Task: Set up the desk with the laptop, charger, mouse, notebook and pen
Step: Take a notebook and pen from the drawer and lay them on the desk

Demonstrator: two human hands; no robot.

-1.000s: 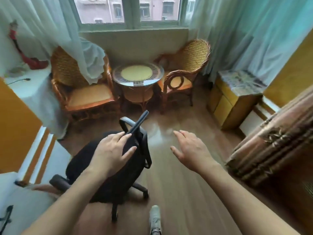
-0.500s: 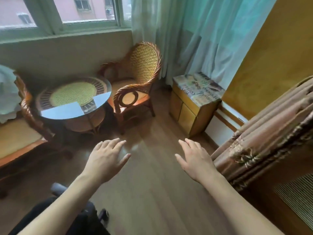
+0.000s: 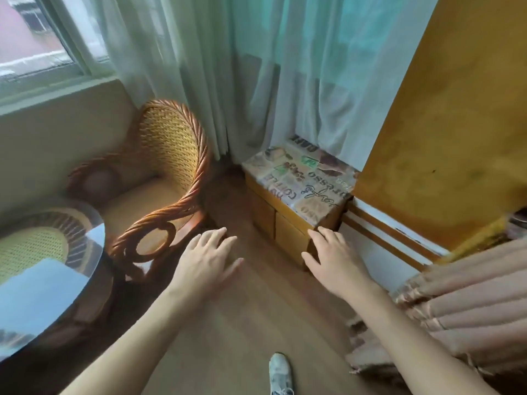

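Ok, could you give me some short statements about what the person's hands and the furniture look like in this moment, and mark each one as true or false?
1. Both hands are empty, with the fingers spread. True: the left hand and the right hand hold nothing.
2. The left hand grips a laptop. False: no laptop is in view.
3. A wicker chair stands left of the small wooden cabinet. True.
4. The cabinet's top is bare wood. False: a printed cover with lettering lies over it.
5. The round table at the left has a glass top. True.
6. The curtains are dark red. False: they are pale, sheer green.
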